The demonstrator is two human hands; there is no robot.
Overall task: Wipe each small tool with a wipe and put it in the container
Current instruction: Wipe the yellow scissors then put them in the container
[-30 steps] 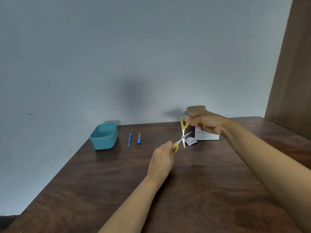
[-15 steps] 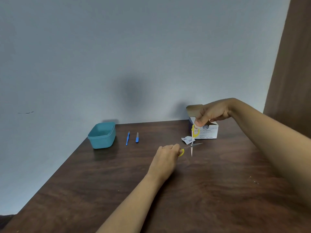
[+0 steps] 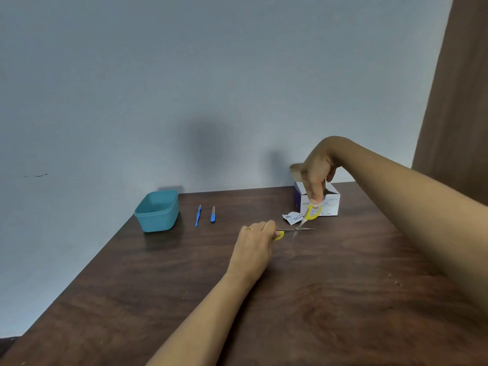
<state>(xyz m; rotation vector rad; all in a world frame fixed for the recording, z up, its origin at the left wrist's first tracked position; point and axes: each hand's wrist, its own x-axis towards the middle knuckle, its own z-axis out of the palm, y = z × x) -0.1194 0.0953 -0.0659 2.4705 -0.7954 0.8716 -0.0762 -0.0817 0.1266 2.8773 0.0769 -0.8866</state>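
Reaching forward low over the table, the left hand curls its fingers round one yellow handle of the scissors. The right hand hangs from a bent wrist and pinches the other handle from above, so the blades are spread wide. The teal container sits well to the left, beyond a thin blue tool and a short blue tool.

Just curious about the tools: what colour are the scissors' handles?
Yellow, on the scissors, clearest in the head view.
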